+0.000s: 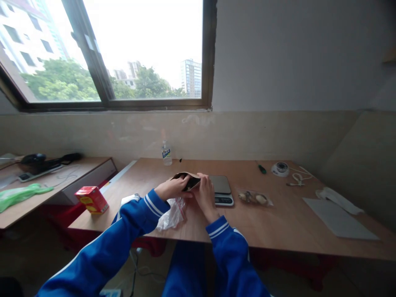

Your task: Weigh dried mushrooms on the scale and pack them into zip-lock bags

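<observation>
Head view: hands [189,187] around pouch [187,180]

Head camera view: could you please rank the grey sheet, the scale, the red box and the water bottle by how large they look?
1. Grey sheet, clearly largest.
2. Scale and red box look alike, so I won't rank them.
3. Water bottle, smallest, though it stands farthest from the camera, so that is unsure.

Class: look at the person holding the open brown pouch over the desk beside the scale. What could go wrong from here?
1. Both hands, left hand and right hand, hold the brown pouch open above the table; a tilt could spill whatever is inside.
2. The scale sits right beside the right hand, so an elbow or wrist might knock it.
3. The clear plastic bag lies near the table's front edge under the left sleeve and could be swept off.
</observation>
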A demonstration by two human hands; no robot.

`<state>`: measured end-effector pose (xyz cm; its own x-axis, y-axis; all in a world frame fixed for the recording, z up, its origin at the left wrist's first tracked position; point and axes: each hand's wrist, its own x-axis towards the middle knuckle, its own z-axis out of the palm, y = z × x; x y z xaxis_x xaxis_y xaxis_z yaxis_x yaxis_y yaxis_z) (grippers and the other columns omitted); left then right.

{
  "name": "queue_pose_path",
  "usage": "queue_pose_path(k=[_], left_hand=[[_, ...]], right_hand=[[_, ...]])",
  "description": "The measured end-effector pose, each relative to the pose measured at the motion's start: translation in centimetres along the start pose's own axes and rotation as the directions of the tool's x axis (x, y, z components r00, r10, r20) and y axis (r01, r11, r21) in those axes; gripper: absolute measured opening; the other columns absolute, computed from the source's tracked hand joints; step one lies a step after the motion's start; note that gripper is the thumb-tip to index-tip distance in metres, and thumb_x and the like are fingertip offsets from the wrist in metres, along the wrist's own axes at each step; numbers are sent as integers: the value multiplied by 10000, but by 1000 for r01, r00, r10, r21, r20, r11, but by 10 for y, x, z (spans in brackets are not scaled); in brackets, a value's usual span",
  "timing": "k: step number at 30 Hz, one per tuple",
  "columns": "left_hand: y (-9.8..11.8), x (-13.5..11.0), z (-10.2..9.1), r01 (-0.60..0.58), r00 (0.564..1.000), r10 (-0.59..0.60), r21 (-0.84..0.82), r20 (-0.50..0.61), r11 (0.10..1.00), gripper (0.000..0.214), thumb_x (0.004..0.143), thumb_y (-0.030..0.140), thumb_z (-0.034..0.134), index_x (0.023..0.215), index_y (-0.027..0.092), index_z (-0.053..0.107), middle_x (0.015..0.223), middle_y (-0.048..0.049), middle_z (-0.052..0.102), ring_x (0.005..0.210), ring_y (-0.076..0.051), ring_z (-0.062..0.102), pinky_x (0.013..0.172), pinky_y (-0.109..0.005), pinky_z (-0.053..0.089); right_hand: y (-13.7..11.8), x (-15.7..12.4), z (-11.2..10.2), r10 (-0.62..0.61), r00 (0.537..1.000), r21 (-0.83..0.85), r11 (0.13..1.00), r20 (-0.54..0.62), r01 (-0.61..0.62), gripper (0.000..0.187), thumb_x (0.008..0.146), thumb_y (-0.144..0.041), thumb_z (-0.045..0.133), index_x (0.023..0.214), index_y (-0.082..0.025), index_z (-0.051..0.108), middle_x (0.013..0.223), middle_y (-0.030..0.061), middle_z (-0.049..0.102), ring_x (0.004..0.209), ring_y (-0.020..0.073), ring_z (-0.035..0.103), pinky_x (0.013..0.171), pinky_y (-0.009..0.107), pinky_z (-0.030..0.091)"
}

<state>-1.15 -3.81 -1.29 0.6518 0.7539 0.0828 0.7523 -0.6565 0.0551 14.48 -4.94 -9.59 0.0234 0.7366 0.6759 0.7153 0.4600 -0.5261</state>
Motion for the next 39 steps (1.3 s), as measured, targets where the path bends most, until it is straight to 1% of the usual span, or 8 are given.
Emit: queue_pose_path(k=[3, 7, 11, 16, 23, 31, 36, 39], left_hand=[[10, -9, 0, 20, 999, -18, 46, -32, 999, 622, 820, 556, 505, 1275, 154, 372, 1192, -190, 576, 1061, -304, 580, 849, -375, 453], [21, -19, -8, -18, 994, 11, -65, -104, 998, 489, 855, 568, 430, 1179, 203, 410, 1157, -129, 583, 999, -251, 584, 798, -340, 461], [26, -23, -13, 14, 997, -20, -78, -79, 997, 390, 856, 509, 474, 1100, 205, 451, 1051, -104, 609, 951, -237, 575, 804, -336, 441], [19, -24, -12, -60, 997, 51, -170, -59, 984, 362, 817, 482, 559, 1057, 216, 510, 1030, -75, 611, 921, -208, 557, 798, -300, 427], [9, -26, -10, -164, 978, 103, -372, -179, 914, 281, 805, 434, 591, 905, 172, 561, 925, -57, 614, 854, -173, 547, 768, -268, 421], [16, -33, -9, -166, 959, 17, -513, -282, 842, 170, 820, 322, 560, 888, 166, 565, 846, -21, 616, 733, -122, 538, 689, -230, 434], [14, -39, 1, -142, 903, -162, -631, -399, 762, 184, 799, 305, 598, 934, 183, 571, 937, -39, 631, 802, -130, 582, 713, -236, 472], [22, -44, 2, -223, 788, -359, -776, -500, 590, 228, 777, 310, 639, 957, 200, 553, 1034, -52, 632, 923, -154, 607, 777, -262, 500]], right_hand=[[1, -2, 0, -2, 1000, -16, 1000, 10, 2, 405, 784, -148, 532, 1169, -218, 429, 1151, 102, 539, 1051, 285, 524, 818, 437, 440], [1, -3, -1, 0, 1000, -20, 1000, 5, 0, 354, 800, -159, 527, 1139, -213, 440, 1121, 100, 546, 1029, 282, 534, 810, 433, 437], [0, -5, -1, -14, 999, -20, 1000, 32, 15, 333, 794, -157, 538, 1110, -213, 446, 1107, 95, 546, 1030, 284, 526, 815, 436, 438], [0, -10, 0, -20, 999, -30, 999, 40, 21, 344, 771, -141, 561, 1091, -209, 455, 1096, 93, 547, 1019, 282, 521, 821, 437, 434], [-1, -11, 2, -42, 999, -39, 998, 15, 42, 285, 793, -140, 550, 1062, -200, 478, 1071, 78, 559, 1008, 255, 523, 826, 399, 431], [0, -12, 1, -36, 999, -39, 999, 11, 37, 266, 814, -211, 577, 1060, -187, 478, 1067, 86, 567, 997, 253, 527, 816, 388, 441], [-2, -11, 6, 19, 1000, -66, 998, -5, -19, 260, 836, -244, 560, 1078, -187, 483, 1077, 91, 568, 1003, 258, 531, 805, 397, 446], [-4, -7, 15, 54, 998, -81, 995, -32, -57, 271, 860, -296, 532, 1103, -186, 483, 1095, 104, 557, 1001, 264, 528, 799, 405, 447]])
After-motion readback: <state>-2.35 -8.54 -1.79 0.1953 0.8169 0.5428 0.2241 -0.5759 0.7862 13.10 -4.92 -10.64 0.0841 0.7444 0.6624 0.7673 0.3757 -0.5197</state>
